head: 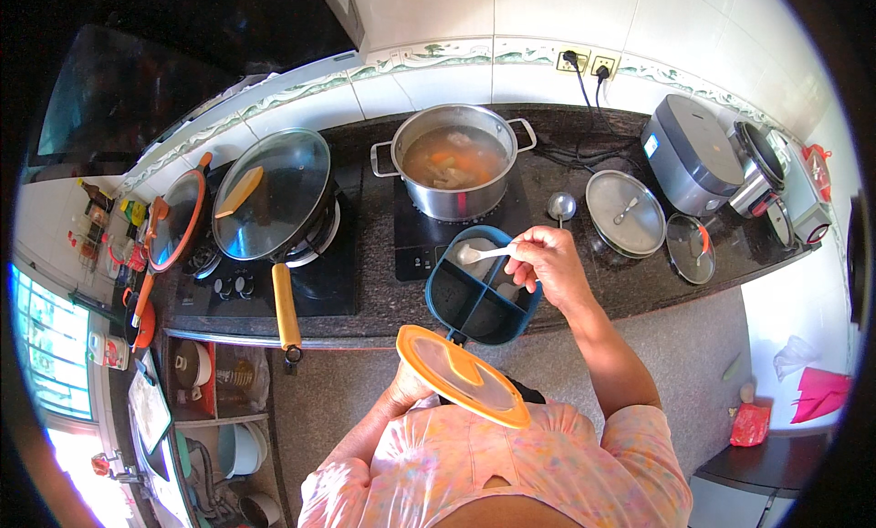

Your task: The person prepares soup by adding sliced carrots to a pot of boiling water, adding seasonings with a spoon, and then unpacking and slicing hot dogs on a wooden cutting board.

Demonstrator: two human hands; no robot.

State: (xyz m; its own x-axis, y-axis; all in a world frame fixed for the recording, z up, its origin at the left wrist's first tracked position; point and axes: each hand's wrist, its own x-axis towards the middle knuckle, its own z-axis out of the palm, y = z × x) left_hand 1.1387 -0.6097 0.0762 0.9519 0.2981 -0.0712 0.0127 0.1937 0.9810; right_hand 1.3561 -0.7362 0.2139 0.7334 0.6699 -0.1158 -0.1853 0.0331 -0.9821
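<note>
My right hand [547, 261] pinches the handle of a small white spoon [477, 254]. The spoon's bowl is over a compartment of white granules in a blue divided seasoning box [472, 307]. White matter shows in another compartment under my fingers, and the front ones look dark. Below the box, close to my body, my left hand [408, 385] grips an orange-rimmed lid with a clear panel [460, 364]; the lid hides part of its fingers. Behind the box, an uncovered steel pot [455, 203] holds broth with orange and pale pieces [455, 162].
The pot stands on a black induction cooktop [413, 257]. Left of it, a wok with a glass lid [287, 186] points its wooden handle [286, 305] past the counter edge. To the right are a ladle [561, 205], a steel lid [626, 233], a glass lid [690, 254] and a rice cooker [691, 158].
</note>
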